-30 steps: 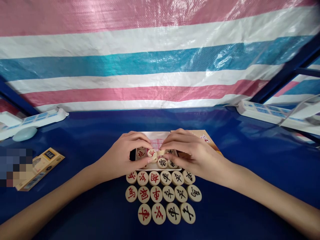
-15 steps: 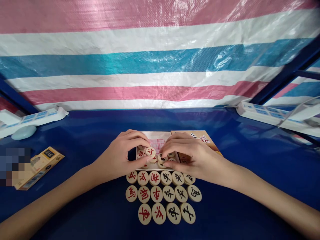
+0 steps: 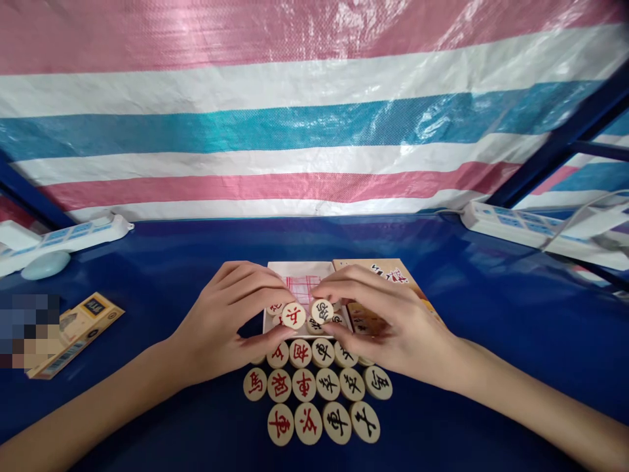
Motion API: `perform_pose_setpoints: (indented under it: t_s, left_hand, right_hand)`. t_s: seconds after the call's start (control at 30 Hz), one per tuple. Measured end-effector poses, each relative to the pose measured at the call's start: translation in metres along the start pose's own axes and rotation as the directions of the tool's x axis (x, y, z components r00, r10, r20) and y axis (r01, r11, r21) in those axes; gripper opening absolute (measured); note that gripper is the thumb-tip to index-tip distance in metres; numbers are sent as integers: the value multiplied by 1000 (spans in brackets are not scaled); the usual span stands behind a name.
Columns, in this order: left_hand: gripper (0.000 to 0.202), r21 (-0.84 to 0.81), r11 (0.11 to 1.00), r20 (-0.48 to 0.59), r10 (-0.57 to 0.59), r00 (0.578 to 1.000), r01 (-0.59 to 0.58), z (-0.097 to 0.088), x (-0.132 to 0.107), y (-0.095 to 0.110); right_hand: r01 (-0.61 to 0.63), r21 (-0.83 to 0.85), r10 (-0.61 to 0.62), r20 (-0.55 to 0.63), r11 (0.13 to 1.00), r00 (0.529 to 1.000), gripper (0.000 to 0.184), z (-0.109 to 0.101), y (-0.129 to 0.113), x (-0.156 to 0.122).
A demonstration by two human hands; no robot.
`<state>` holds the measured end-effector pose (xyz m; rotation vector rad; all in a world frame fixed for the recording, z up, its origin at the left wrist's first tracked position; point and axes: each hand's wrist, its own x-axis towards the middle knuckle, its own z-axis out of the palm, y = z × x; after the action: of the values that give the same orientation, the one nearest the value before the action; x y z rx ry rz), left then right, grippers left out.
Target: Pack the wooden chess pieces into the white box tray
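My left hand (image 3: 236,314) pinches a round Chinese chess piece with a red character (image 3: 293,316). Opposite it, my right hand (image 3: 378,314) grips a piece with a black character (image 3: 322,311). Both pieces are raised over the near side of a white box (image 3: 280,269), where more pieces and a red-lined sheet (image 3: 303,286) lie, partly covered by my fingers. In front of the box, flat pieces stand in rows, red ones such as this red-marked piece (image 3: 280,423) on the left and black ones such as this black-marked piece (image 3: 337,423) on the right.
A printed box lid (image 3: 413,282) lies right of the white box, partly under my right hand. A tan carton (image 3: 78,334) and a pale blue mouse-like object (image 3: 46,265) are at left. Power strips (image 3: 511,229) sit at both back corners. A striped sheet (image 3: 295,124) hangs behind the blue table (image 3: 196,249).
Both hands have come slightly nearer with the two pieces, which now show clearly at the box's near side. The left hand now covers part of the top row's left end.
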<state>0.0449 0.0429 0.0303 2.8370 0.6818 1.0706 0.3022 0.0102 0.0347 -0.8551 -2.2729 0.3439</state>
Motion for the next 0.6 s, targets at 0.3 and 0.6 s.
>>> perform_pose_setpoints:
  t_s: [0.3,0.6]
  left_hand:
    - [30,-3,999,-32,50,998,-50,-1,-4,4]
    - [28,-1,998,-29,55,998,-55,0,-7,6]
  right_hand:
    - [52,70,-52,1,996,999,30,4,0,-3]
    - [100,28,-99,-21,995,995,31,3,-5,-2]
